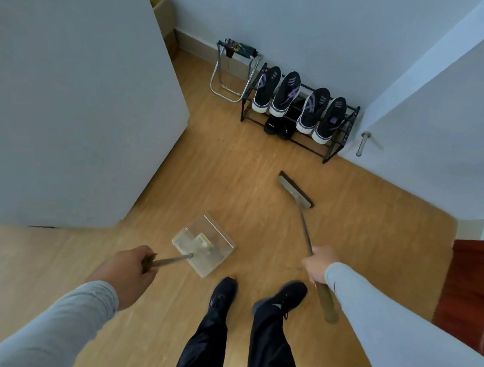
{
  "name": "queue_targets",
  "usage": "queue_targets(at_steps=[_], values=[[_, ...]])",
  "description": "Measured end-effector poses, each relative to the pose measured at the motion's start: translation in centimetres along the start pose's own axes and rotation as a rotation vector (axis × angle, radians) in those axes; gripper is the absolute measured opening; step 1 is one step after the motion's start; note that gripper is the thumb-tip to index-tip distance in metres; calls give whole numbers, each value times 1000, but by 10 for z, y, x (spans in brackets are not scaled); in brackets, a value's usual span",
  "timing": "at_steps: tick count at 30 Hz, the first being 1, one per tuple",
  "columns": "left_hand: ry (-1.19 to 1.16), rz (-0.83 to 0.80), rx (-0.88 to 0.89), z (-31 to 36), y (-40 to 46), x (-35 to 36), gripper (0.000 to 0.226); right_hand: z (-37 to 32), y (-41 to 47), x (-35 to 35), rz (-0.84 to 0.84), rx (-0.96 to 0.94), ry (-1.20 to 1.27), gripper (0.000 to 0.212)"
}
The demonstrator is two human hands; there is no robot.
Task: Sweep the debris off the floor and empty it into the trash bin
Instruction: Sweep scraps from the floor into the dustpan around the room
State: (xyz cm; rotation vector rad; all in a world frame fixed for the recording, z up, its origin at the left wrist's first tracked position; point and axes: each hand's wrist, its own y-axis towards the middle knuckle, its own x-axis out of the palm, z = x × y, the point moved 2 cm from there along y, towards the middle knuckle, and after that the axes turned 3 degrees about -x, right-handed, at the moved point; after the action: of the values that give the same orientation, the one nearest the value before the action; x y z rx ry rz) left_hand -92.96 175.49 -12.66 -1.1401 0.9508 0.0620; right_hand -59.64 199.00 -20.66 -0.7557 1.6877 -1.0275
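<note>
My left hand grips the thin metal handle of a clear plastic dustpan, which sits flat on the wooden floor just ahead of my feet. My right hand grips the long handle of a broom. The broom's flat head rests on the floor ahead and to the right, near the wall. The olive end of the broom handle sticks out behind my right hand. I cannot make out any debris on the floor, and no trash bin is in view.
A black shoe rack with several sneakers stands against the far wall, with a folding metal stool to its left. A white cabinet fills the left side. A door handle projects at right. My feet stand below the dustpan.
</note>
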Motion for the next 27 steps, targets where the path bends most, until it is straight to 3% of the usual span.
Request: queue_targets(at_steps=[4,6,8,10,12,15,19,22,27], values=[[-7,-10,-18,-8,-5,13,12,14,-42,69,-161,-67,-153,50],[-1,4,-3,-5,-6,13,13,14,-71,81,-274,-112,-250,47],[3,10,15,-1,-4,11,15,8,-94,73,-369,-124,-238,29],[3,8,22,2,-3,7,16,10,-105,53,-403,-85,-124,38],[-11,1,29,0,-3,3,16,12,-114,29,-339,-64,-39,53],[-24,1,40,-3,-5,2,17,1,-116,-4,-182,-51,92,54],[-19,18,69,-5,-3,5,17,-43,-70,-28,30,-82,129,46],[-24,10,57,-10,3,5,15,-82,-11,-28,154,-94,14,24],[-16,5,51,-15,11,1,19,-84,5,44,-22,-52,-249,23]])
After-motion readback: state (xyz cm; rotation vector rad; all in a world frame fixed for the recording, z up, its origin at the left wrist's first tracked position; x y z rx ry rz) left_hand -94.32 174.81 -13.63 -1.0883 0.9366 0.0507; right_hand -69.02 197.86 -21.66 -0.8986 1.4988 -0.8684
